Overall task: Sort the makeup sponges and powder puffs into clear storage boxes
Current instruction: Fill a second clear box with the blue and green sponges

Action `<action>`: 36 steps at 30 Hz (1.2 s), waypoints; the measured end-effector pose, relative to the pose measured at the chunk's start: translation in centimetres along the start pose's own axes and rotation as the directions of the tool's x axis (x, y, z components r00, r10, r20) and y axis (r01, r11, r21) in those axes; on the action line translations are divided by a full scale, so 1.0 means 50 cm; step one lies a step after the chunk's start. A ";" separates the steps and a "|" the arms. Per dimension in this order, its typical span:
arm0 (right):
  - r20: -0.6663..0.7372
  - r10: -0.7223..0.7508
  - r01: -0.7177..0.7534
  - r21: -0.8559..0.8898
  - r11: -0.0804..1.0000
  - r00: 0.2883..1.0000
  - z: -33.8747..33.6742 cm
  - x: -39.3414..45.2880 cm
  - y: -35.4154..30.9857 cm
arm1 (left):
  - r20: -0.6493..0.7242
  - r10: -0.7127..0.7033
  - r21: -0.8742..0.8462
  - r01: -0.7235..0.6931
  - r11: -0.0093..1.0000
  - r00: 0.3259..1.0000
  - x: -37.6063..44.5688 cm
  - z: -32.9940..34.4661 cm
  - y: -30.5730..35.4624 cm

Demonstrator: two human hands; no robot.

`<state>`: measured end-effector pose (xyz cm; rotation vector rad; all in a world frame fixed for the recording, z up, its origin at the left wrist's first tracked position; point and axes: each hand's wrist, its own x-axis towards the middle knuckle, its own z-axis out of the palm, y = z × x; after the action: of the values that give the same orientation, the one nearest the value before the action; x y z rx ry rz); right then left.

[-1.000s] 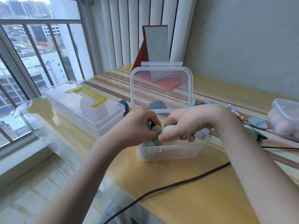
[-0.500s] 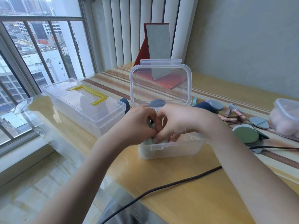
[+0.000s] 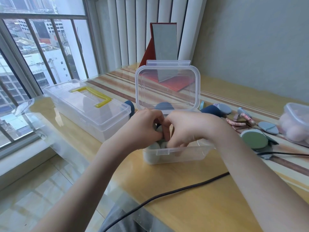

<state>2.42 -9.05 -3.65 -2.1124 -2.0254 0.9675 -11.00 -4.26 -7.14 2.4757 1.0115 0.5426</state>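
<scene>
Both hands are down in the small clear plastic storage box (image 3: 173, 152) at the near middle of the yellow wooden table (image 3: 192, 198), its hinged lid (image 3: 167, 86) standing upright behind them. A second ago the right hand (image 3: 187, 131) held a pale green egg-shaped makeup sponge (image 3: 159, 128) above the rim; half a second ago both hands closed in together. Now the right hand's fingers (image 3: 177, 145) reach below the rim into the box, and the left hand (image 3: 143, 126) curls round that pale green sponge, thumb and fingers pressed against it. Whether the right hand grips anything I cannot tell; its fingertips are hidden among the sponges.

More pale green sponges (image 3: 154, 146) show through the front wall at the box's 9 o'clock side, touching one another. My reading is that this sponge is being wedged in among them, so the box is filling up.

Much remains unsorted. At 3 o'clock from the box lie a round green flat powder puff (image 3: 253, 138), grey-blue flat puffs (image 3: 268, 128) and a dark blue sponge (image 3: 211, 110). A tub of pink sponges (image 3: 296, 124) sits at the far right edge. At 10 o'clock stands a long clear box with a yellow handle (image 3: 87, 104), shut. A dark cable (image 3: 167, 193) crosses the table near me.
</scene>
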 end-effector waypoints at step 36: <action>0.126 -0.011 -0.007 0.141 0.990 0.992 -0.029 -0.004 0.038 | 0.148 0.035 -0.077 -0.024 0.997 0.988 -0.001 -0.029 -0.021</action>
<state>4.80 -8.96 -3.27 -2.0240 -1.9478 1.2348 -12.36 -3.29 -6.50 2.4278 0.8810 0.3898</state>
